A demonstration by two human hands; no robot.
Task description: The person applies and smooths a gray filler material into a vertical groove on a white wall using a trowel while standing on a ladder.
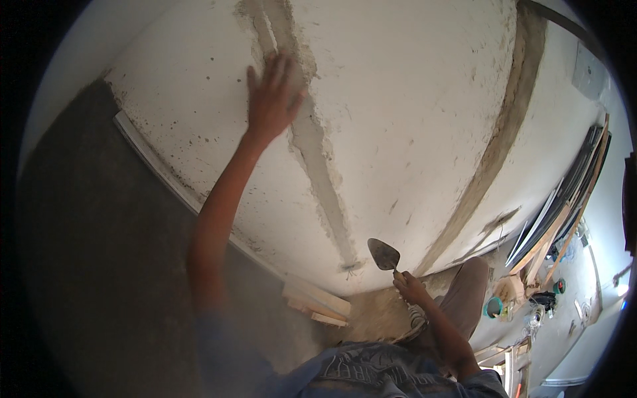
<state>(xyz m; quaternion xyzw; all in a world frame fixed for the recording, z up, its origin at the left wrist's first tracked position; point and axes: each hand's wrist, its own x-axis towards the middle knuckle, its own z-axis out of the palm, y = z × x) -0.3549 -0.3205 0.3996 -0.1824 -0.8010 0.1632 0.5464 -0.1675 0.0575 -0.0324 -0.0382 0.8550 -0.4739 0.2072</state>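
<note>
My left hand (pixel 271 103) reaches up to the white wall (pixel 398 119), fingers spread over a strip of grey mortar (pixel 312 156) that fills a channel in it. The fingertips are slightly blurred near a pale narrow line in the strip's upper part; whether they press on it I cannot tell. Low on the right, my right hand (pixel 413 290) is closed round the handle of a pointing trowel (pixel 383 255). The trowel's blade is tilted up and stands in front of the wall's lower part. At the strip's lower end a few short wires (pixel 352 268) stick out.
A second mortar strip (pixel 494 142) runs down the wall further right. Wood pieces (pixel 317 302) lie at the wall's foot. Long boards and dark strips (pixel 564 199) lean at the right, near a teal bucket (pixel 493 307) and scattered items. Dark grey floor (pixel 113 245) spreads to the left.
</note>
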